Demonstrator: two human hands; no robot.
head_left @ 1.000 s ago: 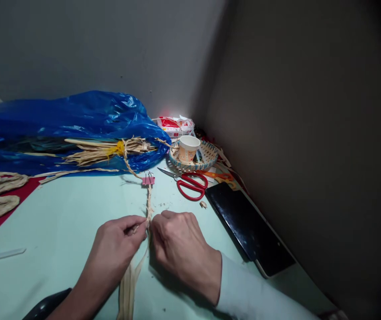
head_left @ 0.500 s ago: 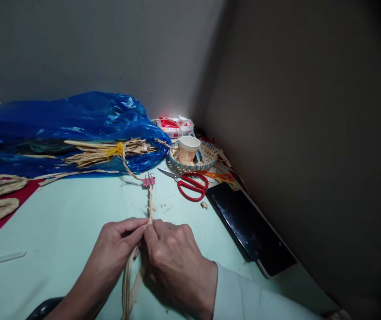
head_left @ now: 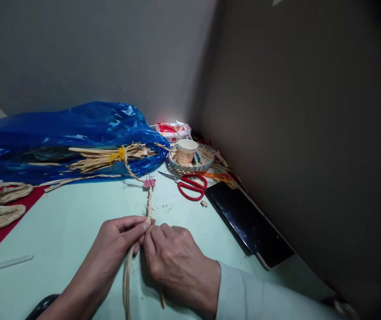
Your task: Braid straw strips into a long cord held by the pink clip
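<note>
A pale braided straw cord [head_left: 150, 202] runs down from a pink binder clip [head_left: 149, 182] on the light green table. My left hand [head_left: 120, 240] pinches the lower end of the braid between thumb and fingers, and loose strands [head_left: 126, 284] hang below it toward the near edge. Touching it on the right, my right hand [head_left: 177, 260] is closed around a strand; a short end of that strand shows beneath the palm. My right fingertips are partly hidden behind the knuckles.
Red-handled scissors [head_left: 192, 186] lie beyond the hands, near a woven basket [head_left: 206, 158] holding a paper cup [head_left: 186, 152]. A black tablet [head_left: 250, 222] is at the right. Behind are a blue plastic bag [head_left: 60, 124] and a straw bundle [head_left: 106, 158]. Woven pieces [head_left: 2, 218] lie left.
My right hand has turned slightly and gathered its strand, which now hangs more under the palm. My left hand still pinches the braid. The view has shifted a little.
</note>
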